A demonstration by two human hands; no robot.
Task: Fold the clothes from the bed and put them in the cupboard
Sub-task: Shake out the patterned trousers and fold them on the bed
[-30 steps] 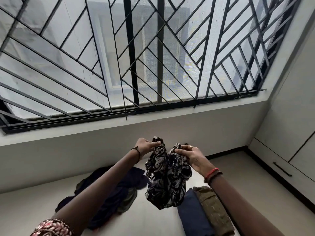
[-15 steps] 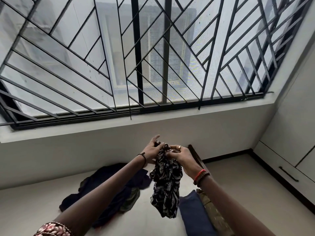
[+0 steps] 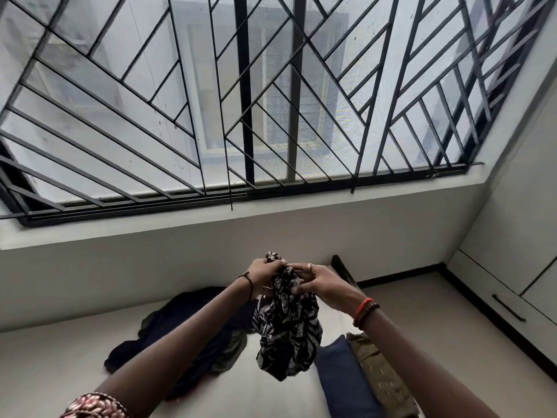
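The left hand (image 3: 265, 271) and right hand (image 3: 318, 280) meet above the bed (image 3: 60, 372), fingers (image 3: 272, 264) curled tight on the bunched top of the patterned garment (image 3: 289, 333), which hangs free, its lower edge clear of the mattress. Bare bed lies below it, between the loose dark heap (image 3: 180, 327) on the left and the folded navy piece (image 3: 340, 372) and olive piece (image 3: 376, 366) on the right. The cupboard (image 3: 518, 267) stands well apart.

Soft, crumpled patterned cloth garment (image 3: 287, 324), matt dark fabric pile (image 3: 180, 342) on a smooth pale bed sheet (image 3: 60, 357), and black painted metal window grille (image 3: 241, 116).
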